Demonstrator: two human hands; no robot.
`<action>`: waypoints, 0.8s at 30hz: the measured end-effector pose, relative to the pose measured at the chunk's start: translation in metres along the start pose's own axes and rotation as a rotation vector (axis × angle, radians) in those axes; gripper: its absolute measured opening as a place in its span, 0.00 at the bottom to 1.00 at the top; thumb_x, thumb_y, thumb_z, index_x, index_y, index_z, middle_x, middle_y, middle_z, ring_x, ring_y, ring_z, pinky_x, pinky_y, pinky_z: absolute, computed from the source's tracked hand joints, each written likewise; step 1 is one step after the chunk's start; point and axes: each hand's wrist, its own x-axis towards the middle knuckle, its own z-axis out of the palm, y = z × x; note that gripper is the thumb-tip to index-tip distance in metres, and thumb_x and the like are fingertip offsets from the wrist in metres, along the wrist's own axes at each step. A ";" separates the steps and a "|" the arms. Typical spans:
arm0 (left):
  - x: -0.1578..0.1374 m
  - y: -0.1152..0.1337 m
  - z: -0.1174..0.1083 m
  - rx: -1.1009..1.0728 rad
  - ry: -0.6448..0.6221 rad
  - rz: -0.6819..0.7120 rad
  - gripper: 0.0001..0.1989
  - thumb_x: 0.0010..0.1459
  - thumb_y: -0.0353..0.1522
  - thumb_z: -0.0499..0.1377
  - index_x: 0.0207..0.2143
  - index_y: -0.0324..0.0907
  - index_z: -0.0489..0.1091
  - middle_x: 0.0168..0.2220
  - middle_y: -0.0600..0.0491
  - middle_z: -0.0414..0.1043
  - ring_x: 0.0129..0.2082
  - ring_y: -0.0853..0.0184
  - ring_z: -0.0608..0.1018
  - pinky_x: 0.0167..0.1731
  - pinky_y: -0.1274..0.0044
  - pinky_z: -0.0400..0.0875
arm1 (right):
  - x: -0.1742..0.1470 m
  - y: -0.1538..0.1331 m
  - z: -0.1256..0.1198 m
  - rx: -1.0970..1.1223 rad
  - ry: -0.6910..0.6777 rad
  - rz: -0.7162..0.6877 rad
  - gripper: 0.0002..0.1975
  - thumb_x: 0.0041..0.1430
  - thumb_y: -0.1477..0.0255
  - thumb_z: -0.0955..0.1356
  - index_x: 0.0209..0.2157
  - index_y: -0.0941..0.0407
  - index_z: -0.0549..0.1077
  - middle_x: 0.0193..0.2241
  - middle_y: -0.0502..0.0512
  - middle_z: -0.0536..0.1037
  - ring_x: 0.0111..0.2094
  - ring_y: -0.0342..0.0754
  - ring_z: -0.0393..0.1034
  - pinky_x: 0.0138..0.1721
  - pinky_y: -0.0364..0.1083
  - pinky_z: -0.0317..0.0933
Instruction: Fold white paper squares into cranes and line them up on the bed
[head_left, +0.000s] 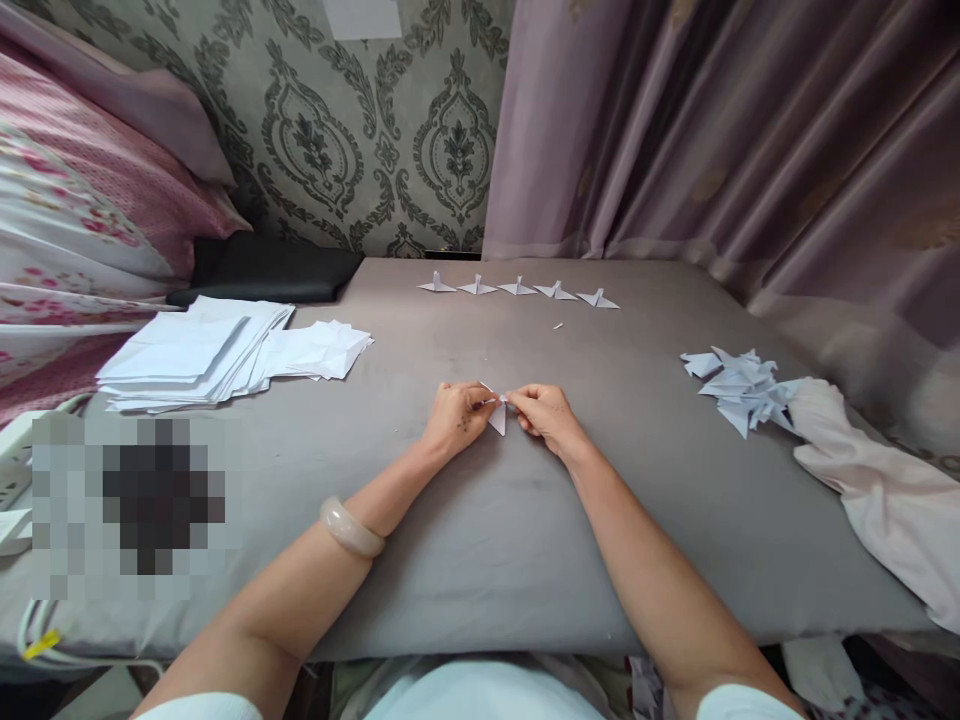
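Near the middle of the grey-covered table, both hands meet at a small folded white paper crane. My left hand pinches it from the left, fingers closed. From the right, my right hand is closed too, thumb and fingertip gripping the top of the paper. One pointed white flap hangs down between the hands; the fingers hide part of the fold. Beyond them, several finished paper cranes stand in a row along the far edge.
On the left lie a stack of white paper sheets, smaller folded papers and a black folder-like item. At right, a pile of folded paper pieces touches a pale cloth. A power strip sits at the left edge.
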 end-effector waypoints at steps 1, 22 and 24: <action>0.000 0.001 -0.001 -0.011 0.018 -0.015 0.09 0.58 0.30 0.57 0.31 0.44 0.78 0.35 0.54 0.80 0.36 0.66 0.78 0.44 0.73 0.62 | -0.001 -0.001 -0.001 0.013 0.003 -0.005 0.08 0.50 0.68 0.68 0.23 0.57 0.68 0.09 0.42 0.62 0.10 0.34 0.48 0.12 0.37 0.39; 0.006 -0.025 -0.010 0.113 0.296 -0.332 0.10 0.55 0.34 0.60 0.40 0.44 0.74 0.38 0.50 0.75 0.41 0.63 0.74 0.45 0.71 0.63 | -0.005 0.007 -0.003 -0.001 -0.015 -0.117 0.13 0.50 0.60 0.68 0.27 0.57 0.68 0.13 0.41 0.62 0.12 0.35 0.50 0.13 0.38 0.43; 0.003 -0.028 -0.010 0.150 0.306 -0.384 0.12 0.52 0.35 0.62 0.40 0.44 0.73 0.40 0.48 0.73 0.44 0.60 0.73 0.47 0.69 0.63 | -0.004 0.009 -0.003 -0.021 -0.012 -0.135 0.14 0.50 0.60 0.67 0.27 0.57 0.68 0.13 0.41 0.63 0.12 0.35 0.50 0.13 0.38 0.43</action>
